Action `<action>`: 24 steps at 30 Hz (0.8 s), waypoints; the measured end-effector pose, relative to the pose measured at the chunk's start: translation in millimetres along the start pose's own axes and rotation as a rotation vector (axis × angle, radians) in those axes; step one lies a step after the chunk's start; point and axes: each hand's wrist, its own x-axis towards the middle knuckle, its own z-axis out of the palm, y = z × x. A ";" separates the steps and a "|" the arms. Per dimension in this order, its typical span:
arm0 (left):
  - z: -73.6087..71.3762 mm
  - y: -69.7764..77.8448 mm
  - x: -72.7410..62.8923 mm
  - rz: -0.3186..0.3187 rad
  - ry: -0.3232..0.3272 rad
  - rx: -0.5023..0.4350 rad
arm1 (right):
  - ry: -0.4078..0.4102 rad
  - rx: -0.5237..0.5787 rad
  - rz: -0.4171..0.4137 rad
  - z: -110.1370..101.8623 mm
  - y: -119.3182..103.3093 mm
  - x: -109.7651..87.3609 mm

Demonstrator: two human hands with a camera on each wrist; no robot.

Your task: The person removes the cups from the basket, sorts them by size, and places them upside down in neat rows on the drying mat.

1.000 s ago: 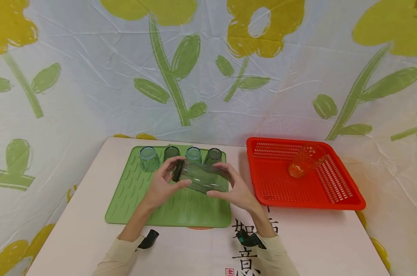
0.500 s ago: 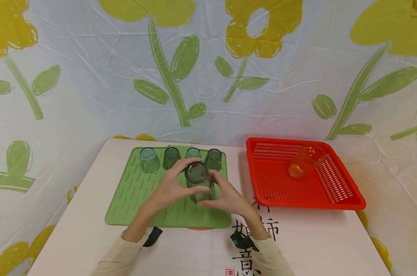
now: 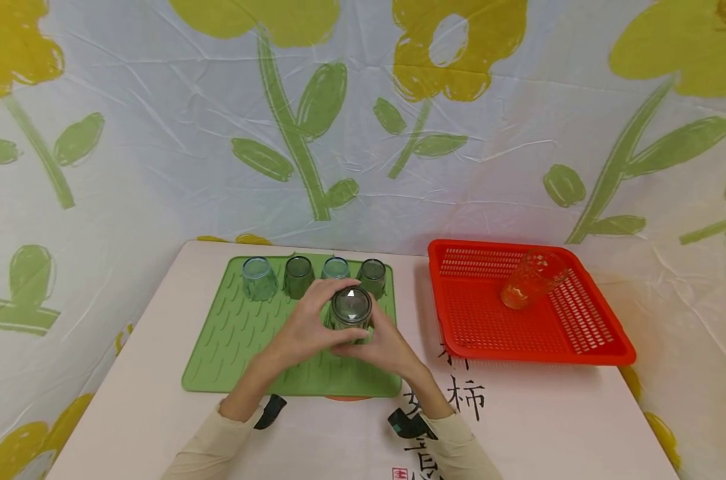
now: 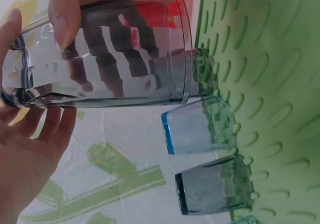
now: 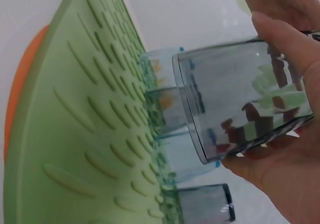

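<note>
A tall smoky-grey glass (image 3: pixel 352 305) is held bottom up by both hands, mouth facing down over the green drying mat (image 3: pixel 219 360). My left hand (image 3: pixel 311 323) curls round it near the base, while my right hand (image 3: pixel 387 343) grips it from the other side. In the left wrist view, the rim of the held glass (image 4: pixel 115 54) is close over the mat's ridges. Several short tumblers stand upside down along the mat's back edge, among them a blue tumbler (image 3: pixel 259 280) and a grey tumbler (image 3: pixel 299 279). The grey tumbler at the right end (image 3: pixel 372 277) is just behind the held glass.
On the right side of the table stands a red plastic basket (image 3: pixel 537 360) with a clear glass (image 3: pixel 532 280) tilted inside. A flower-printed cloth (image 3: pixel 483 167) hangs behind the table. Black characters (image 3: pixel 467 398) mark the tabletop at the mat's right.
The glass has turned from lying sideways between both hands to standing bottom up. It has also moved slightly right, and the hands have drawn closer together round it.
</note>
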 end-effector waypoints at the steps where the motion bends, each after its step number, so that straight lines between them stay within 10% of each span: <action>1: -0.5 -0.3 0.2 -0.003 -0.006 -0.001 | 0.005 0.005 0.000 0.9 0.5 0.5; 11: -20.3 -18.2 -8.2 -0.088 -0.094 -0.071 | 0.001 0.053 0.003 10.5 6.7 9.4; 24: -56.7 -59.8 -38.6 -0.131 -0.053 0.060 | 0.033 0.118 0.097 36.3 4.7 26.8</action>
